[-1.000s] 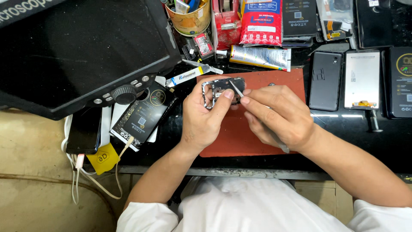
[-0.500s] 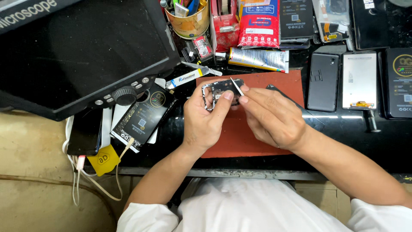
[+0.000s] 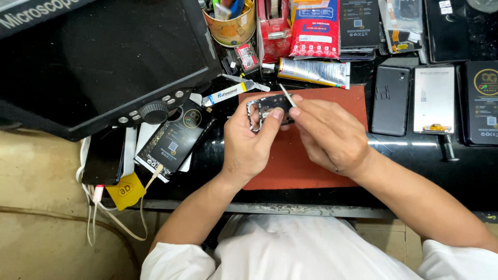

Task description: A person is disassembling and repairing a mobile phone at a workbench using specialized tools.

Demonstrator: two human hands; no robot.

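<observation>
While the small circuit board (image 3: 267, 109) is pinched in the left hand (image 3: 250, 140), the tweezers (image 3: 287, 95), gripped by the right hand (image 3: 332, 136), have been shifted slightly closer over it.

Big black screen (image 3: 98, 57) left; red packet (image 3: 315, 27) and black boxes (image 3: 486, 101) behind.

Both forearms bare, reaching forward from white short sleeves, converging at centre. Left hand (image 3: 249, 137) palm down, fingers curled, thumb pressed forward in pinch grip. Right hand (image 3: 329, 136) back up, fingers bunched, fingertips (image 3: 296, 98) pinched together, close to left thumb. Wrists slightly bent, hands nearly touching.
</observation>
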